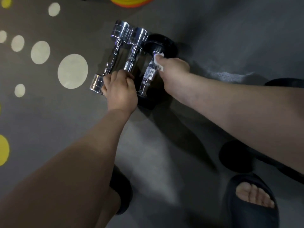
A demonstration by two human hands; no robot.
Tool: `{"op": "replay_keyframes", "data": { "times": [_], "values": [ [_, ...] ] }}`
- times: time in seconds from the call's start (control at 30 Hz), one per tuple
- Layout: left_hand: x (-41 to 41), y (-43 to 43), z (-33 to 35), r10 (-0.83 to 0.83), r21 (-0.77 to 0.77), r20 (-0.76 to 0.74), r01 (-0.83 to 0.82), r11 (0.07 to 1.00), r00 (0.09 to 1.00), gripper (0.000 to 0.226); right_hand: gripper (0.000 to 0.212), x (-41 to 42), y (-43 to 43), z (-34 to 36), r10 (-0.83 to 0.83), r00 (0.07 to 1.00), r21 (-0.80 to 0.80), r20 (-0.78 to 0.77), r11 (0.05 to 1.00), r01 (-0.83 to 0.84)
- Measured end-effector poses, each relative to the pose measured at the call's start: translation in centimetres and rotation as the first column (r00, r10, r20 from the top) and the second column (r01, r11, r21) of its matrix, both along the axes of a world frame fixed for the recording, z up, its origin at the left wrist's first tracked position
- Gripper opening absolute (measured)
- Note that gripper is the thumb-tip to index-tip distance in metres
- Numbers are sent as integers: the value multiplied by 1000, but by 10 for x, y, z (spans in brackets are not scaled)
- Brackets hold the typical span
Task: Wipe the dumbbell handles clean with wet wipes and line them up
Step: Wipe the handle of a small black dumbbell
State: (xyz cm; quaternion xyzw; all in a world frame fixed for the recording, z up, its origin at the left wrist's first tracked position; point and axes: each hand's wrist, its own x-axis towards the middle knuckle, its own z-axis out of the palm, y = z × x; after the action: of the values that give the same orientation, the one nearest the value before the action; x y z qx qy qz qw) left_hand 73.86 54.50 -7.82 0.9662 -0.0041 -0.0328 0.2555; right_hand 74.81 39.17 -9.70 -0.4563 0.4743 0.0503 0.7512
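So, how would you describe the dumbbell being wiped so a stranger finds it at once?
Three dumbbells lie side by side on the grey floor. Take the rightmost dumbbell, where the right hand holds a white wet wipe. Only it has black heads; both neighbours are chrome.

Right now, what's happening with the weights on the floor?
A person is working on three dumbbells lying side by side on the grey floor. The right hand presses a white wipe against the handle of the black dumbbell, at the right of the row. The left hand grips the near end of the middle chrome dumbbell. The other chrome dumbbell lies at the left of the row.
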Motion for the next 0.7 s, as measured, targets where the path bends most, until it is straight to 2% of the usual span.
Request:
{"op": "replay_keyframes", "data": {
  "times": [0.13, 0.27, 0.4, 0.47, 0.53, 0.6, 0.7],
  "values": [
    [0, 0, -1, -1, -3, 5, 1, 1000, 1000, 29, 16, -10, 10, -8, -23, 999, 133, 32, 991, 18],
    [0, 1, -2, -1, 18, 8, 1, 1000, 1000, 31, 11, -33, 25, -21, 169, 986, 165, 9, 972, -168],
    [1, 2, -2, -6, 23, 7, 6, 1000, 1000, 32, 14, -33, 12, -17, 323, 944, 152, 72, 932, -330],
    [2, 3, -2, -4, 21, 4, 4, 1000, 1000, 29, 11, -25, -4, -10, 260, 958, 169, 123, 946, -278],
    [2, 2, -2, -1, 22, -1, 1, 1000, 1000, 27, 16, -19, -12, -2, 150, 983, 204, 105, 964, -169],
    [2, 2, -2, 1, 30, -3, -1, 1000, 1000, 25, 14, -21, -7, 1, 164, 984, 162, 69, 971, -174],
    [3, 2, -3, -4, 40, 5, 3, 999, 1000, 26, 15, -26, 10, -1, 358, 934, 9, 0, 934, -358]
  ]
}}
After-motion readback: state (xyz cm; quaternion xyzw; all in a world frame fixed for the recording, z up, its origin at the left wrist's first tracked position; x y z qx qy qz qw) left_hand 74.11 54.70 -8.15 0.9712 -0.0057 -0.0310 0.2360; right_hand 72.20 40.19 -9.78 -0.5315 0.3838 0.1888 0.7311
